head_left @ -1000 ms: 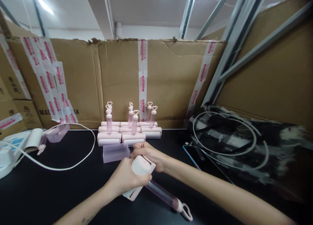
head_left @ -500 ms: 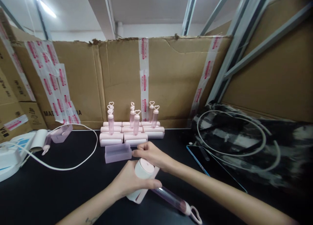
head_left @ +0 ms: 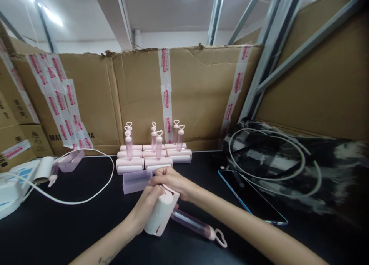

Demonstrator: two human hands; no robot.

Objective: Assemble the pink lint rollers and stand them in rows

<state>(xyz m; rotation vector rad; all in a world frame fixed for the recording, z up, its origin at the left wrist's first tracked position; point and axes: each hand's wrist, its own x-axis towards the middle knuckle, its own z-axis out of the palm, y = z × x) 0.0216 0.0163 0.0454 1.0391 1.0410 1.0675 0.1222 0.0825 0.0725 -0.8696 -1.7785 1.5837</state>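
Observation:
Both hands are on a lint roller (head_left: 160,215), a white roll in a pale pink shell, held tilted above the black table. My left hand (head_left: 147,203) is wrapped around its left side, the thumb at the round top end. My right hand (head_left: 171,180) is closed at the upper edge of the pink shell, its fingertips partly hidden. A clear pink handle (head_left: 193,223) with a heart-shaped loop extends toward the lower right from behind the roller. Just beyond my hands sits a translucent purple cover (head_left: 137,182).
Several pink lint rollers (head_left: 129,163) stand in rows at the back, handles upright. Left are a white cable (head_left: 86,200), a cardboard tube (head_left: 44,169) and another purple cover (head_left: 70,161). A phone (head_left: 253,197) and a black bundle with a coiled tube (head_left: 273,172) lie right.
My left hand has shifted its grip up to the roller's top end, its thumb leaving the handle side. My right hand stays at the upper edge. The view has shifted slightly.

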